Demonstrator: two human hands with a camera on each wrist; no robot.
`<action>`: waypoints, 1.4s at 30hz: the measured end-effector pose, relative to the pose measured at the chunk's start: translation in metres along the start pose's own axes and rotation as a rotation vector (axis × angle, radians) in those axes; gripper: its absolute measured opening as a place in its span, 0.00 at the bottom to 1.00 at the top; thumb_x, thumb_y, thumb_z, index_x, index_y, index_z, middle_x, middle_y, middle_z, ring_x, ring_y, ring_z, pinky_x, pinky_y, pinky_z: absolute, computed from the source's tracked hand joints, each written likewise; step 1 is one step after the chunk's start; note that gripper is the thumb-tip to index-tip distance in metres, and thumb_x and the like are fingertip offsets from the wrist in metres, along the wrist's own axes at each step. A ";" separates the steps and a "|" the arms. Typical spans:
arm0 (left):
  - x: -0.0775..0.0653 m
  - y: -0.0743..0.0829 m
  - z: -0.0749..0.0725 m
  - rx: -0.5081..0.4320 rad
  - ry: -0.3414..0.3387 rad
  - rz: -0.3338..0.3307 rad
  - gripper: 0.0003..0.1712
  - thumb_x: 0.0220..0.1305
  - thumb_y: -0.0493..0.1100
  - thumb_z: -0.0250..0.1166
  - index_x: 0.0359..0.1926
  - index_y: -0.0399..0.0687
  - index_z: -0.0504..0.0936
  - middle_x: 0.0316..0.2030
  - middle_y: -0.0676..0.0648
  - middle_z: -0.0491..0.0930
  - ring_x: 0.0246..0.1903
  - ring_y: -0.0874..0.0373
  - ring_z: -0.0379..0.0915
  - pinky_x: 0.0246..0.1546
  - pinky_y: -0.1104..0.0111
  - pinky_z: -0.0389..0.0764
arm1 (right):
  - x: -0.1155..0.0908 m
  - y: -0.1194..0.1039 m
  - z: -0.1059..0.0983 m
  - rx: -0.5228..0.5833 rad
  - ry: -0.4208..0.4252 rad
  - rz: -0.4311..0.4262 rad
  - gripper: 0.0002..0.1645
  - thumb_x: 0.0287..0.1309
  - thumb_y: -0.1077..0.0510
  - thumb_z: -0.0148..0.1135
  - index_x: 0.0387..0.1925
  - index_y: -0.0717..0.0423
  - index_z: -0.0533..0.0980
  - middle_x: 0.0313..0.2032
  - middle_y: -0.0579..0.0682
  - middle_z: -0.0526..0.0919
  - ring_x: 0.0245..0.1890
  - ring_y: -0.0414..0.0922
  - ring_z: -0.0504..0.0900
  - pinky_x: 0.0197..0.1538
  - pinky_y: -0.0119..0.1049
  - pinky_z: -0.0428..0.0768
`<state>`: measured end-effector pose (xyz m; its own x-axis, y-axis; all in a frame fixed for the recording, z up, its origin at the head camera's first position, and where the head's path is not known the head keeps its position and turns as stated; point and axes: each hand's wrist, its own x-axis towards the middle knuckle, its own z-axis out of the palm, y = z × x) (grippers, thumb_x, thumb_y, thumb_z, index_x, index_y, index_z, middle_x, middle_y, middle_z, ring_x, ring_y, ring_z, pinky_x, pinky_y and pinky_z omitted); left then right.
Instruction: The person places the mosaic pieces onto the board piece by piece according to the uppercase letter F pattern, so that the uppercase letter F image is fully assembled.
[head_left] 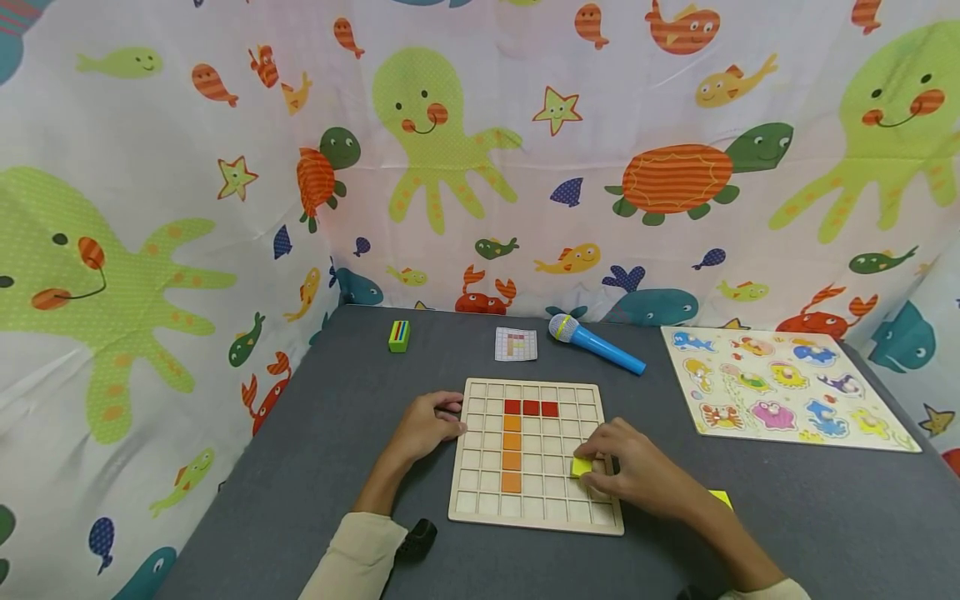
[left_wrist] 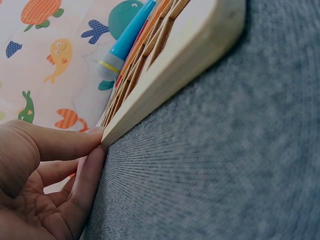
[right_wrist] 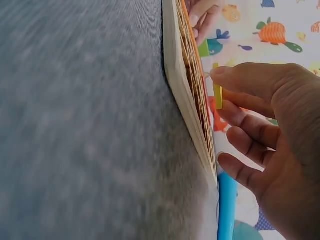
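A square wooden grid board [head_left: 536, 527] lies on the grey table, three red tiles [head_left: 531, 407] in a row near its top. Below the leftmost red one, several orange tiles [head_left: 512, 461] run down a column. My left hand [head_left: 423, 429] holds the board's left edge, thumb and finger meeting at the rim in the left wrist view. Over the board's right side, my right hand [head_left: 637, 471] pinches a yellow square tile [right_wrist: 218, 90] between thumb and fingers. In the right wrist view that tile is seen edge-on, above the grid's surface.
A small patterned card [head_left: 516, 344] lies behind the board, beside a blue toy microphone [head_left: 600, 343]. A green block with coloured stripes [head_left: 399, 337] stands back left. At right is a sea-animal puzzle [head_left: 795, 387]. Another yellow piece [head_left: 722, 497] shows partly behind my right forearm.
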<state>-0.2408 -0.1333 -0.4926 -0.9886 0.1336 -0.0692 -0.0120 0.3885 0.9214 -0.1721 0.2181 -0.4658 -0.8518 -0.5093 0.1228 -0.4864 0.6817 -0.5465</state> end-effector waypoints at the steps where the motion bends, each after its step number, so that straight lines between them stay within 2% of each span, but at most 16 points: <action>1: 0.000 0.000 0.000 0.001 0.000 0.002 0.30 0.57 0.30 0.76 0.63 0.34 0.82 0.50 0.39 0.83 0.45 0.52 0.84 0.42 0.65 0.86 | 0.002 -0.001 0.001 0.000 -0.003 0.006 0.14 0.64 0.48 0.75 0.49 0.45 0.88 0.46 0.35 0.82 0.47 0.38 0.72 0.47 0.37 0.76; 9: 0.001 0.001 0.001 -0.002 0.005 -0.012 0.30 0.58 0.30 0.75 0.63 0.35 0.83 0.50 0.40 0.83 0.45 0.54 0.84 0.41 0.67 0.86 | 0.016 -0.007 0.009 -0.020 -0.004 0.012 0.13 0.64 0.50 0.75 0.49 0.46 0.88 0.48 0.37 0.83 0.53 0.41 0.75 0.55 0.45 0.80; 16: 0.003 0.000 0.001 0.008 0.002 -0.009 0.30 0.58 0.30 0.75 0.63 0.34 0.82 0.50 0.40 0.83 0.44 0.54 0.83 0.41 0.66 0.86 | 0.028 -0.013 0.014 -0.023 -0.015 0.037 0.15 0.64 0.49 0.75 0.50 0.47 0.88 0.48 0.39 0.84 0.53 0.42 0.75 0.55 0.48 0.80; 22: 0.003 0.000 0.000 0.004 0.003 -0.019 0.30 0.58 0.31 0.75 0.63 0.36 0.83 0.50 0.41 0.83 0.44 0.55 0.83 0.43 0.65 0.86 | 0.039 -0.017 0.017 -0.004 -0.021 0.047 0.15 0.63 0.51 0.75 0.50 0.49 0.88 0.47 0.39 0.84 0.55 0.44 0.75 0.60 0.52 0.79; 29: 0.003 0.000 -0.001 0.004 -0.003 -0.022 0.30 0.58 0.31 0.75 0.63 0.36 0.83 0.50 0.41 0.83 0.45 0.54 0.83 0.43 0.65 0.86 | 0.048 -0.022 0.020 0.003 -0.014 0.036 0.13 0.63 0.56 0.74 0.49 0.51 0.89 0.47 0.41 0.84 0.52 0.43 0.74 0.56 0.49 0.78; 35: 0.002 0.002 -0.002 0.007 -0.004 -0.023 0.30 0.58 0.31 0.75 0.63 0.36 0.83 0.50 0.41 0.83 0.45 0.54 0.83 0.43 0.65 0.86 | 0.057 -0.027 0.023 0.012 -0.028 0.081 0.13 0.63 0.55 0.75 0.49 0.50 0.89 0.45 0.41 0.84 0.50 0.42 0.72 0.54 0.46 0.78; 42: 0.003 0.002 -0.002 0.017 -0.005 -0.022 0.30 0.59 0.31 0.75 0.63 0.36 0.82 0.50 0.41 0.84 0.44 0.54 0.84 0.42 0.65 0.86 | 0.063 -0.031 0.026 -0.007 -0.010 0.070 0.13 0.61 0.57 0.76 0.48 0.53 0.89 0.44 0.43 0.86 0.45 0.42 0.72 0.49 0.42 0.76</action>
<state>-0.2442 -0.1342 -0.4901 -0.9874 0.1297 -0.0910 -0.0308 0.4064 0.9132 -0.2056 0.1510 -0.4621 -0.8816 -0.4657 0.0764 -0.4274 0.7193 -0.5476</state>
